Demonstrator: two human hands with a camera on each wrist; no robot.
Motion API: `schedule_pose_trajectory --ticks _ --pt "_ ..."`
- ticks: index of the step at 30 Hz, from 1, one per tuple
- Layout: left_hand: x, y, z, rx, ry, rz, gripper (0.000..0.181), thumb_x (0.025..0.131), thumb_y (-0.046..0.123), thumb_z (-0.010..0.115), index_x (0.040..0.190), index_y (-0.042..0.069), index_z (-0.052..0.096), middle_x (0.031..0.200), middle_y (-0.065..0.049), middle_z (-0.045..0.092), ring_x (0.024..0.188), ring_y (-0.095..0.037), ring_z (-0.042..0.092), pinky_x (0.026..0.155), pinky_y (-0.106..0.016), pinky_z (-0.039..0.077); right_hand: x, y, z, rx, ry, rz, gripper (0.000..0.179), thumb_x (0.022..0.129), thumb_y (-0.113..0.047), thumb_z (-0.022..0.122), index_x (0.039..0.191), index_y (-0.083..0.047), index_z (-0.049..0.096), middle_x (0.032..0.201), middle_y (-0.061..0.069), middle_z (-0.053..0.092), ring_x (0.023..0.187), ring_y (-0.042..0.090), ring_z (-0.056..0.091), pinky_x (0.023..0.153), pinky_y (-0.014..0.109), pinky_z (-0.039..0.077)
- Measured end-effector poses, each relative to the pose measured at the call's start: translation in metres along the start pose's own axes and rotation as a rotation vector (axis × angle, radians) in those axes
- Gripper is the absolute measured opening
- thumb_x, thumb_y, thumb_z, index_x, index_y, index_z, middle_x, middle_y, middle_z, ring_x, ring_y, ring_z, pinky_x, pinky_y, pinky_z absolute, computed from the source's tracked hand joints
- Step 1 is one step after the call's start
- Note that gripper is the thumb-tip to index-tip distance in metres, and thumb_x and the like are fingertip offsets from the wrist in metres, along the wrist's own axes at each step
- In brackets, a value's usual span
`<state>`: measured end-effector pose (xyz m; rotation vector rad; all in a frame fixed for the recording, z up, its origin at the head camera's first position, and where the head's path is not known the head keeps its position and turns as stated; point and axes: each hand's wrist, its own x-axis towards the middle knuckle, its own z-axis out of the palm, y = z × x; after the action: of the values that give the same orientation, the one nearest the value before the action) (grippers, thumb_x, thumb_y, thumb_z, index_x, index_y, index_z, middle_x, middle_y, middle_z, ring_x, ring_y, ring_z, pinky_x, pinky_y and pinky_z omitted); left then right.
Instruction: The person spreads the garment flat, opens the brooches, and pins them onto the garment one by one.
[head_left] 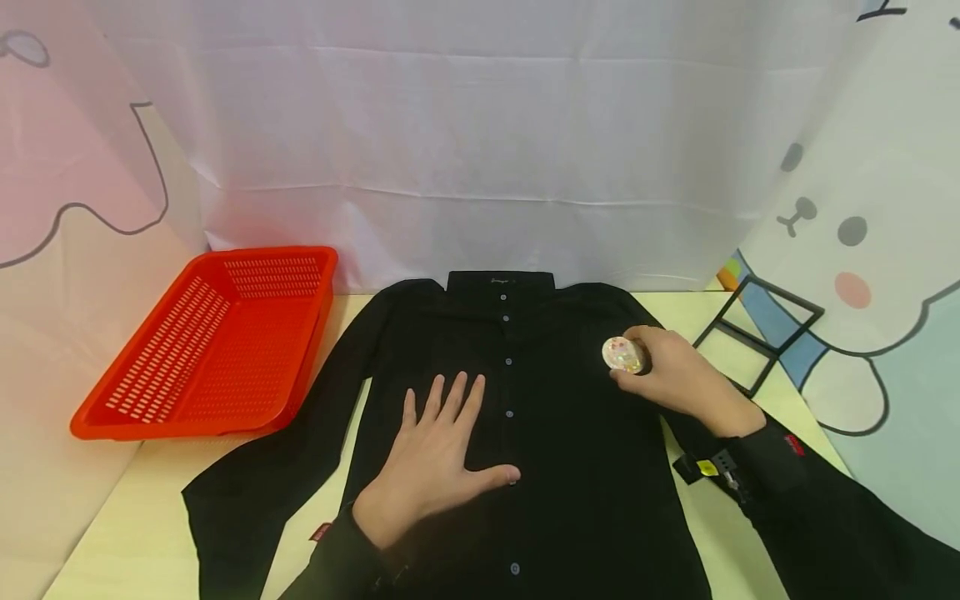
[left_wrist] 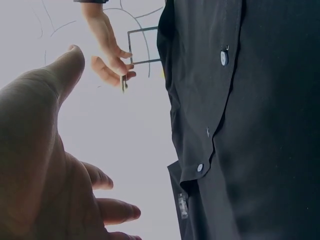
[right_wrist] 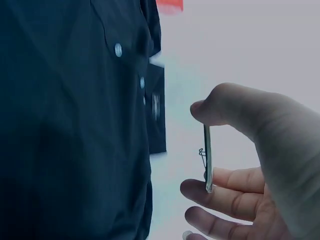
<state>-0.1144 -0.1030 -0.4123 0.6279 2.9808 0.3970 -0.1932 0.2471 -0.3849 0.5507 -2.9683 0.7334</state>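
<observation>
A black button-up shirt (head_left: 577, 483) lies spread face up, its collar at the far side and a row of light buttons down its middle. My right hand (head_left: 678, 375) pinches a round, glittery pin badge (head_left: 622, 355) by its edge, over the chest on the right. The right wrist view shows the badge (right_wrist: 208, 165) edge-on between thumb and fingers, with a thin wire pin sticking out at its back. Over the left part of the shirt front, my left hand (head_left: 431, 471) is spread flat with nothing in it, thumb near the button row.
Left of the shirt stands a red plastic basket (head_left: 172, 429) with slotted walls. A black frame-like stand (head_left: 750, 338) is at the right, beyond the right sleeve. White cloth (head_left: 480, 150) closes off the back of the pale yellow table (head_left: 142, 508), with printed cartoon panels at both sides.
</observation>
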Motion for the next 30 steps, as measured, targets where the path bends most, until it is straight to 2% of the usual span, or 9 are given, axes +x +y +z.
schedule_pose_trajectory --ticks 4,9,12,17,20,23,25,30 --pt "0.002 -0.001 0.0 -0.003 0.013 0.01 0.115 0.082 0.091 0.047 0.167 0.026 0.005 0.173 -0.007 0.015 0.16 -0.039 0.011 0.122 -0.071 0.011 -0.002 -0.023 0.011 -0.017 0.001 -0.063 0.05 0.085 -0.027 0.08 0.122 0.003 0.063 0.103 0.011 0.067 0.085 0.02 0.057 0.074 0.037 0.049" --pt "0.007 0.001 0.001 0.012 0.076 0.054 0.106 0.089 0.072 0.063 0.168 0.023 0.011 0.172 -0.009 0.018 0.157 -0.041 0.021 0.117 -0.069 0.03 -0.003 -0.051 0.027 -0.011 -0.007 -0.134 0.05 0.084 -0.028 0.081 0.124 -0.002 0.065 0.109 0.005 0.067 0.093 0.018 0.056 0.078 0.036 0.05" --pt "0.011 0.003 0.002 0.036 0.139 0.093 0.1 0.091 0.058 0.072 0.167 0.021 0.019 0.17 -0.011 0.026 0.153 -0.041 0.033 0.11 -0.066 0.042 -0.004 -0.069 0.035 0.006 -0.02 -0.177 0.051 0.082 -0.028 0.082 0.124 -0.004 0.066 0.108 0.001 0.067 0.093 0.016 0.055 0.077 0.032 0.05" --pt "0.016 0.006 0.003 0.016 0.294 0.169 0.081 0.093 0.042 0.075 0.16 0.016 0.038 0.159 -0.012 0.047 0.139 -0.037 0.054 0.092 -0.052 0.058 -0.002 -0.091 0.043 0.056 -0.041 -0.238 0.053 0.081 -0.028 0.082 0.126 -0.005 0.066 0.109 -0.001 0.067 0.094 0.014 0.055 0.077 0.029 0.052" --pt "0.017 0.007 0.003 -0.01 0.412 0.219 0.068 0.093 0.034 0.077 0.153 0.015 0.05 0.15 -0.01 0.057 0.13 -0.03 0.063 0.083 -0.044 0.061 0.0 -0.098 0.047 0.087 -0.052 -0.265 0.053 0.083 -0.029 0.081 0.128 -0.006 0.065 0.111 -0.001 0.068 0.095 0.013 0.056 0.079 0.029 0.053" --pt "0.02 0.009 0.002 -0.041 0.506 0.269 0.057 0.091 0.025 0.079 0.144 0.015 0.06 0.141 -0.007 0.064 0.119 -0.025 0.068 0.081 -0.04 0.062 0.002 -0.103 0.048 0.123 -0.068 -0.293 0.054 0.085 -0.03 0.08 0.131 -0.006 0.065 0.115 -0.001 0.068 0.096 0.012 0.057 0.08 0.029 0.053" --pt "0.021 0.009 0.0 -0.058 0.544 0.296 0.051 0.09 0.019 0.081 0.138 0.015 0.065 0.133 -0.004 0.068 0.11 -0.022 0.071 0.08 -0.037 0.061 0.002 -0.105 0.049 0.143 -0.076 -0.309 0.053 0.086 -0.032 0.078 0.132 -0.007 0.065 0.117 -0.001 0.069 0.097 0.012 0.058 0.081 0.029 0.054" --pt "0.021 0.007 -0.003 -0.081 0.59 0.319 0.036 0.088 0.009 0.081 0.122 0.013 0.073 0.11 0.001 0.072 0.091 -0.015 0.071 0.069 -0.03 0.059 0.002 -0.111 0.048 0.181 -0.09 -0.343 0.049 0.089 -0.033 0.076 0.132 -0.01 0.067 0.12 -0.002 0.07 0.102 0.012 0.061 0.084 0.032 0.055"
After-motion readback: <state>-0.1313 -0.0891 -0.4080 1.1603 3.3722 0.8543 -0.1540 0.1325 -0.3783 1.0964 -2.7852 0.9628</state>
